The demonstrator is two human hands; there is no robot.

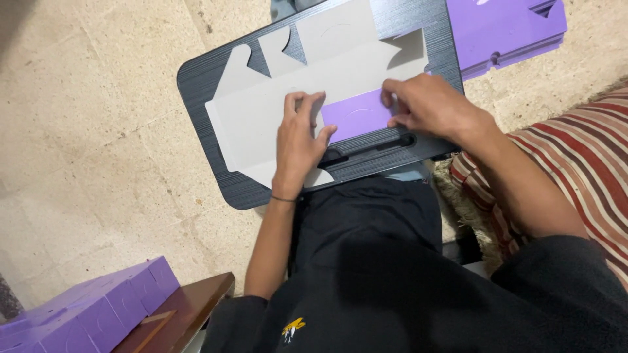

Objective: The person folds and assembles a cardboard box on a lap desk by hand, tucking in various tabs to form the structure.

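Observation:
A flat die-cut cardboard box blank (261, 108), grey on its upper face, lies on a dark lap tray (203, 75). One panel (356, 114) is folded over and shows its purple side. My left hand (297, 137) presses flat on the grey card beside the purple panel's left edge. Fingers of my right hand (425, 104) rest on that panel's right end, holding it down. Neither hand grips anything.
A stack of flat purple blanks (504, 29) lies on the stone floor beyond the tray. Assembled purple boxes (85, 310) sit on a wooden surface (186, 304) at lower left. A striped cushion (582, 157) is at the right. My lap in dark clothing fills the foreground.

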